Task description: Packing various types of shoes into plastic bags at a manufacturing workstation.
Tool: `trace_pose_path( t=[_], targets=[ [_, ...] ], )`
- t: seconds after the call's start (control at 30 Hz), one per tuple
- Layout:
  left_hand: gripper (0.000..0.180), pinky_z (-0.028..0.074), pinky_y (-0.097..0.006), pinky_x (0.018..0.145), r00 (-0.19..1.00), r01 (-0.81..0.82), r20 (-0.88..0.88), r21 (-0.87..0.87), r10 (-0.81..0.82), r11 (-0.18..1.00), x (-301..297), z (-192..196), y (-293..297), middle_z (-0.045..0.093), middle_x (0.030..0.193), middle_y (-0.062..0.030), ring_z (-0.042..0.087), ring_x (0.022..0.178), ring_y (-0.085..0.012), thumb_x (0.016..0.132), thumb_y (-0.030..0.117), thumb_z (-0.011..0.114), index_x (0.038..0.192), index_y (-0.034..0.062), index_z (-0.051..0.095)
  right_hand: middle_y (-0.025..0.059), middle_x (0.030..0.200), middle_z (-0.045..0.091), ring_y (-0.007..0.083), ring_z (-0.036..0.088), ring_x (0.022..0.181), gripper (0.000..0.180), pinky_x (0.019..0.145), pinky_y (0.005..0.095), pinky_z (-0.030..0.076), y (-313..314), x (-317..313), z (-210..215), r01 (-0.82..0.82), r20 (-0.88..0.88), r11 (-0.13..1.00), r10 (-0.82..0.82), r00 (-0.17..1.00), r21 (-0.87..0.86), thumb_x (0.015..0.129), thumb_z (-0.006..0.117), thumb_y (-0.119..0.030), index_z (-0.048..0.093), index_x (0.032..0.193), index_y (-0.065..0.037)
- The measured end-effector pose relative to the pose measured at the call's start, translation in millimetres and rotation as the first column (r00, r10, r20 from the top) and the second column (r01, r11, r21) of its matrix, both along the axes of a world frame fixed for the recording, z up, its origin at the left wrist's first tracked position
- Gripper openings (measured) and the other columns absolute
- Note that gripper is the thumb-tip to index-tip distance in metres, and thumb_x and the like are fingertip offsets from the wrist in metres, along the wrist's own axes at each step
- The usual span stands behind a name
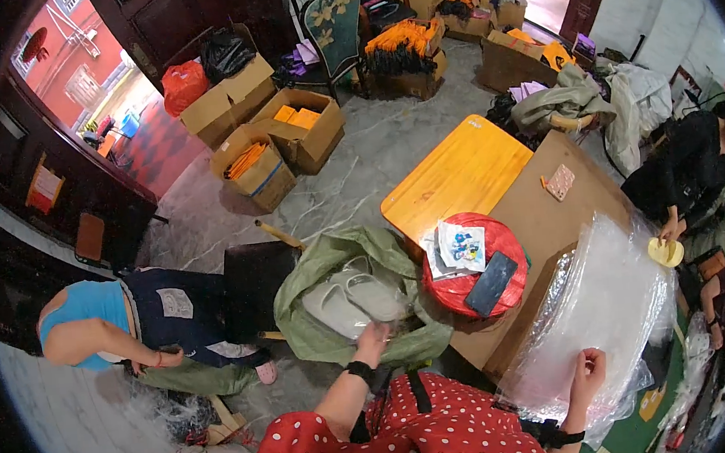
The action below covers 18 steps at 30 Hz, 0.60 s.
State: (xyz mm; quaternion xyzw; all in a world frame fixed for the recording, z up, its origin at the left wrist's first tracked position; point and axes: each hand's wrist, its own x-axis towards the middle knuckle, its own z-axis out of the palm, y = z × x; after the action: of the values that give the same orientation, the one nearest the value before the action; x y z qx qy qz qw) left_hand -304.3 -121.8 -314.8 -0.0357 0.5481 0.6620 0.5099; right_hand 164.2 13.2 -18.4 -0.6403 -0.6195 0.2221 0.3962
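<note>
At the mouth of a green woven sack point(301, 314), my left hand point(374, 338) touches or lies just beside a pair of pale grey clogs point(335, 311) in clear wrapping. Its fingers are blurred against them, so their grip is unclear. Over a stack of clear plastic bags point(606, 300) on the table at my right, my right hand point(592, 372) is closed with curled fingers. Whatever it may hold cannot be made out.
A red round bundle point(446, 292) bears a dark phone point(492, 284) and a small printed packet point(462, 246). Beyond lies an orange tabletop point(453, 175). Cardboard boxes point(300, 150) stand on the floor. One person point(95, 319) is at left; another point(685, 168) holds something yellow at right.
</note>
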Motion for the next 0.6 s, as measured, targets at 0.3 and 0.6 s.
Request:
trace_pose_path(
  t=[0.3, 0.6],
  targets=[
    [0.083, 0.055, -0.043, 0.072, 0.649, 0.675, 0.079, -0.520, -0.757, 0.524, -43.0, 106.9, 15.6, 0.064, 0.111, -0.0204, 0.066, 0.092, -0.0324, 0.075, 0.073, 0.066, 0.105, -0.0044, 0.063, 0.0022, 0.084, 0.055, 0.0118, 0.051, 0.075, 0.007, 0.064, 0.0255, 0.043, -2.4, 8.3, -6.5, 0.021, 0.028, 1.000, -0.021, 0.999, 0.003, 0.088, 0.063, -0.007, 0.058, 0.088, -0.003],
    [0.092, 0.037, -0.045, 0.108, 0.471, -0.491, -0.570, -0.804, -0.673, 0.336, -186.7, 99.8, -14.0, 0.043, 0.140, -0.0330, 0.044, 0.128, -0.0440, 0.067, 0.042, 0.084, 0.135, -0.0046, 0.043, 0.0023, 0.083, 0.055, 0.0110, 0.050, 0.072, 0.008, 0.064, 0.0255, 0.044, -6.6, 8.7, -0.4, 0.078, 0.027, 0.997, -0.077, 0.997, -0.020, 0.089, 0.063, -0.007, 0.057, 0.088, -0.002]
  ],
)
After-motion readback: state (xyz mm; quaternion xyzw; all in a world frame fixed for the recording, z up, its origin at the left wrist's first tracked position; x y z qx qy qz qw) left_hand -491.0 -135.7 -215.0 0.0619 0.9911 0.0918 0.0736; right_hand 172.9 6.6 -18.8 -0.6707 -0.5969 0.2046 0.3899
